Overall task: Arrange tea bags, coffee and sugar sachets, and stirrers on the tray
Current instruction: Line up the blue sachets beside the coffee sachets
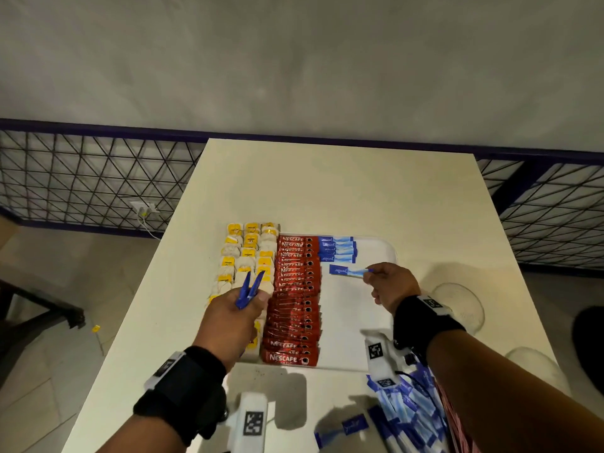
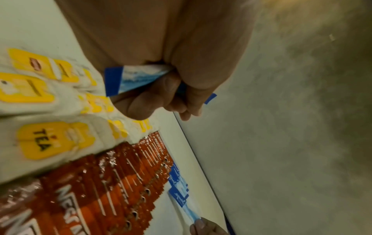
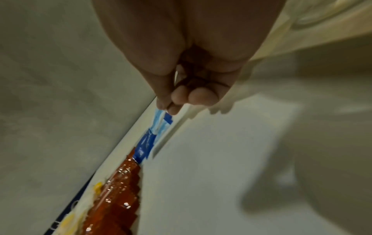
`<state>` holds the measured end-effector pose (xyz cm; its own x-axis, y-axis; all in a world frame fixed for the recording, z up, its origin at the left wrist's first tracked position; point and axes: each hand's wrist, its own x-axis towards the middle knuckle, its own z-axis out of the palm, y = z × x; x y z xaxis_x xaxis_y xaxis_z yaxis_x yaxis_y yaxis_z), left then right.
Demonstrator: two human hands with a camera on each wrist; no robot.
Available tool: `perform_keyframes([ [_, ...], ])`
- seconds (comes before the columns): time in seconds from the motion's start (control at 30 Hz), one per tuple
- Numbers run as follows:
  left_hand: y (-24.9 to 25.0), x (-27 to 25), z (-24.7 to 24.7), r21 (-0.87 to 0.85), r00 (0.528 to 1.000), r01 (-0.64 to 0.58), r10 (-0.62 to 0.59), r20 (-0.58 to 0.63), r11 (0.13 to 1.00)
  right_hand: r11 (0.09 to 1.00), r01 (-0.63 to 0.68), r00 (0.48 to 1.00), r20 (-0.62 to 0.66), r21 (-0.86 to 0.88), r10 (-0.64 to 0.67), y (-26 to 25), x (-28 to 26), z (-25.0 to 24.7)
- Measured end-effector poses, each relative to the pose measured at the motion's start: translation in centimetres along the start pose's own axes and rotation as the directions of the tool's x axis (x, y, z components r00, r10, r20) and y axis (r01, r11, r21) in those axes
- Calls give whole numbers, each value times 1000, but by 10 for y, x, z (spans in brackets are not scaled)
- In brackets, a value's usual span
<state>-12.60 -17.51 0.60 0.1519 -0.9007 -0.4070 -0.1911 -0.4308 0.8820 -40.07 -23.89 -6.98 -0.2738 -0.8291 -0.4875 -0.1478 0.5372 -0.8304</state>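
Observation:
A white tray [image 1: 376, 243] on the table holds yellow-tagged tea bags [image 1: 248, 253] at left, a long column of red Nescafe sachets [image 1: 294, 299] in the middle and a short stack of blue sugar sachets [image 1: 336, 250] at the far right. My right hand [image 1: 385, 282] pinches one blue sugar sachet [image 1: 349, 271] by its end, just below that stack. My left hand [image 1: 235, 308] hovers over the tea bags and grips two or three blue sachets [image 2: 138, 79] that fan out of the fist [image 2: 173, 95].
A pile of loose blue sachets [image 1: 408, 416] lies at the table's near right edge, beside some red ones. Two clear glass bowls [image 1: 461, 302] stand to the right of the tray. The far half of the table [image 1: 343, 184] is bare; a wire fence runs behind.

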Motion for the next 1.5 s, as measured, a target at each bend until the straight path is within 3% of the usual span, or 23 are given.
perform_keyframes([
  [0.17, -17, 8, -18, 18, 998, 52, -51, -23, 998, 955, 17, 993, -104, -298, -50, 11, 25, 11],
  [0.3, -21, 10, -21, 9, 997, 72, -72, -5, 997, 907, 60, 986, -120, -416, -120, 3, 31, 18],
  [1.23, -22, 10, -23, 10, 995, 95, -95, 0, 995, 891, -21, 993, -110, -453, -33, -8, 44, 31],
  [1.33, -22, 8, -22, -190, 979, 191, -173, 107, 963, 895, -16, 987, -149, -445, -57, -16, 32, 29],
  [1.4, -19, 6, -19, -357, 937, 321, -238, 257, 877, 873, 86, 977, -129, -481, -168, -29, 11, 31],
  [1.47, -14, 4, -14, -393, 885, 403, -242, 398, 826, 872, 244, 967, 34, -425, -254, -44, -19, 40],
  [1.5, -11, 2, -11, -387, 860, 423, -230, 455, 819, 881, 313, 947, 182, -354, -263, -51, -37, 45],
])
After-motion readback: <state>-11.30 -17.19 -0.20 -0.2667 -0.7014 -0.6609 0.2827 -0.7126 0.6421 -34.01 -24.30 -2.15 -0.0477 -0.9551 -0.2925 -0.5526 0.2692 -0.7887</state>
